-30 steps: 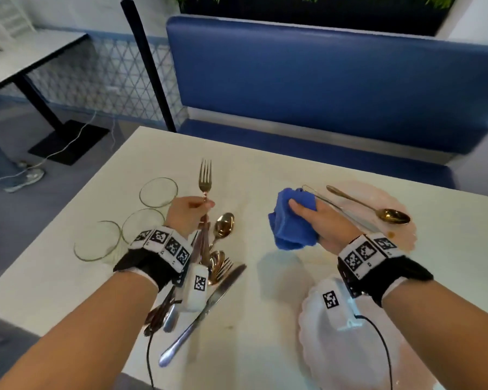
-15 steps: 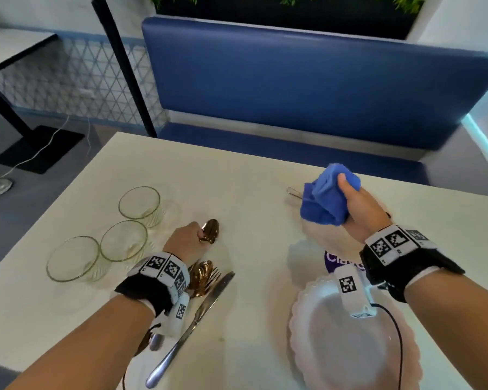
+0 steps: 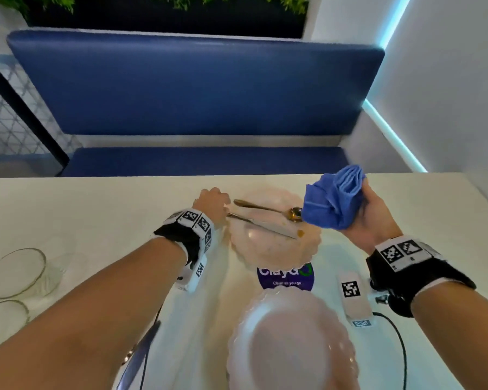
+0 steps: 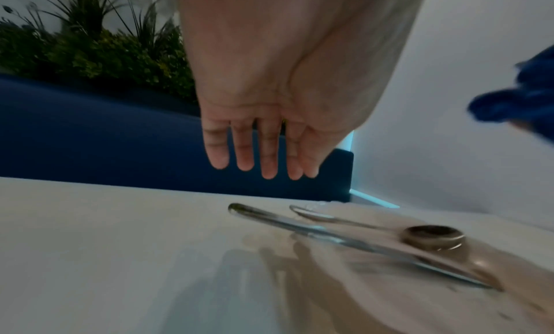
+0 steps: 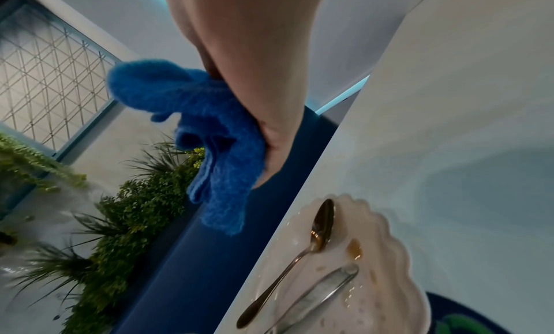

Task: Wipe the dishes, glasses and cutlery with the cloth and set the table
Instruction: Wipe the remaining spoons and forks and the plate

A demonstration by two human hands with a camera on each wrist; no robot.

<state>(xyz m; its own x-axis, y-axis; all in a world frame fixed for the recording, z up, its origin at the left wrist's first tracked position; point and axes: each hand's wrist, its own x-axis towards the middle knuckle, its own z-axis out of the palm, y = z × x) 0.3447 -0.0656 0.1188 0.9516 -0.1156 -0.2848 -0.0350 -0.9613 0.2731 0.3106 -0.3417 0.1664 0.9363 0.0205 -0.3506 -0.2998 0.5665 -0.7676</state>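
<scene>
A soiled scalloped pink plate point(image 3: 273, 249) lies at the table's far middle, with a gold spoon point(image 3: 265, 208) and a steel knife point(image 3: 262, 225) across it. My left hand point(image 3: 213, 202) hovers at the plate's left rim, just over the knife handle. In the left wrist view its fingers point(image 4: 266, 164) are straight and empty above the knife point(image 4: 329, 235) and spoon point(image 4: 431, 237). My right hand point(image 3: 369, 215) grips a bunched blue cloth point(image 3: 333, 198) in the air, right of the plate. In the right wrist view the cloth point(image 5: 203, 137) hangs above the plate point(image 5: 389, 256).
A second pink plate point(image 3: 290, 347) sits near me, behind a purple sticker point(image 3: 285, 278). Two glasses point(image 3: 14, 273) point(image 3: 6, 313) stand at the left. Another knife point(image 3: 141, 353) lies under my left forearm. A blue bench point(image 3: 195, 85) backs the table's far edge.
My left hand let go of the cutlery at the left and moved right to the far plate, now empty. My right hand lifted the cloth up and to the right.
</scene>
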